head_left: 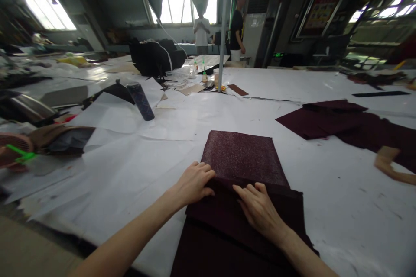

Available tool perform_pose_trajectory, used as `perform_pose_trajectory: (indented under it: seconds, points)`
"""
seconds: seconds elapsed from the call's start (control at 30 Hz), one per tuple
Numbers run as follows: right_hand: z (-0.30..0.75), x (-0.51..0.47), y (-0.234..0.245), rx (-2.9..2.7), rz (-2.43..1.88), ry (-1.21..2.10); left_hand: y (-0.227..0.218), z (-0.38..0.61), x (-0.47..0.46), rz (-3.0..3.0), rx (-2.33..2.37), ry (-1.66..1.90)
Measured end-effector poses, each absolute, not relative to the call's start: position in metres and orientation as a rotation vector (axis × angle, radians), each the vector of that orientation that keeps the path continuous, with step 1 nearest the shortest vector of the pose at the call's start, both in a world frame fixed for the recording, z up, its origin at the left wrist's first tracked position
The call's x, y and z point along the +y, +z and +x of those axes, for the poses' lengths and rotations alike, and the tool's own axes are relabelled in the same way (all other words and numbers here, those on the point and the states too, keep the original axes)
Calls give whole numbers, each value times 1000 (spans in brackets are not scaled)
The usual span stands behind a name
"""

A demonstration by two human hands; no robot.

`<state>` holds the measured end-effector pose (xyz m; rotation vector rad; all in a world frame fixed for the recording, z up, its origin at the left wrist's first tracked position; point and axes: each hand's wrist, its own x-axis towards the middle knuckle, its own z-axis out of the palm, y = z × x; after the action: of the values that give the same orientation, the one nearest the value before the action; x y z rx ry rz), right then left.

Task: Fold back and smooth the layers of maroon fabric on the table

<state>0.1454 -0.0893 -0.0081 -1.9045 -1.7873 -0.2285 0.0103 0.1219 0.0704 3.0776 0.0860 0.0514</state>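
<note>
A dark maroon cloth (221,212) lies in front of me, its far edge folded across a maroon panel with a speckled, shiny face (242,156). My left hand (196,181) is closed on the left part of that edge, fingers over the top and thumb on the near side. To its right, my right hand (258,207) grips the same edge with bent fingers; its fingertips are partly hidden. More dark cloth runs under both wrists toward me.
The white-covered table (334,207) spreads all around. Maroon cloth (338,121) lies at the right, beside a co-worker's blurred hand (390,162). A dark blue roll (141,101) lies left of the metal pole (222,30). Two people stand at the back.
</note>
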Motion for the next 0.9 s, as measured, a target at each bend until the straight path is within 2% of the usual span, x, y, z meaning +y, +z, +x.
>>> perform_pose_trajectory:
  seconds: [0.4, 0.5, 0.67, 0.77, 0.9]
  points:
    - [233, -168, 9, -1684, -2298, -375, 41, 15, 121, 2929, 107, 52]
    - [238, -149, 32, -1711, -2187, -258, 41, 15, 121, 2912, 114, 59]
    - [202, -67, 59, -1799, -1947, 182, 38, 14, 120, 2898, 164, 70]
    - [177, -31, 45, -1807, -1843, 348, 36, 11, 123, 2880, 222, 93]
    - [162, -19, 12, -1657, -1792, 299, 36, 5, 132, 2843, 313, 170]
